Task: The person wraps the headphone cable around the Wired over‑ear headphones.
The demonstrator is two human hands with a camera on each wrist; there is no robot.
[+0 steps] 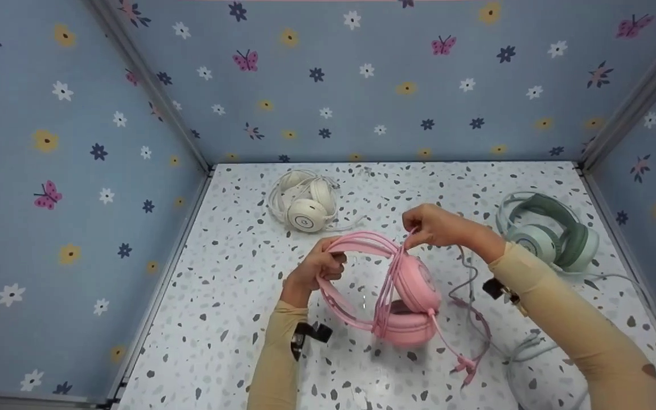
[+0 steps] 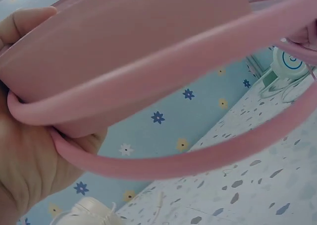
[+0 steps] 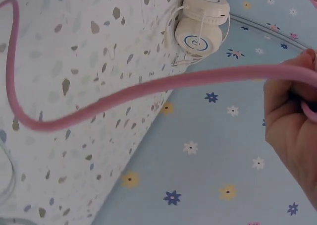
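Above a speckled table (image 1: 237,296), we see the left hand (image 1: 312,272) curled round the band of a pink headset (image 1: 396,285), thumb on top and fingers under it. The left wrist view confirms that clasp: the band fills the frame and the thumb (image 2: 25,19) presses on its upper face, while the fingertips are hidden behind the band. The headset is lifted, its two ear cups hanging below and to the right of that grip, the lower cup close to the table; we cannot tell whether it touches.

The right hand (image 1: 436,225) pinches the pink cable (image 3: 148,88) just beside the band's right end, where several strands run down across the cups. The right wrist view cuts the hand off at the frame edge, so only part of the closed fingers (image 3: 287,116) shows. Below this hand the cable loops down to the table, its plug end small and hard to make out.

Beyond the left hand lies a white headset (image 1: 305,205). Right of the right hand sits a green headset (image 1: 556,236), partly covered by the sleeve; its grey lead trails under the forearm.
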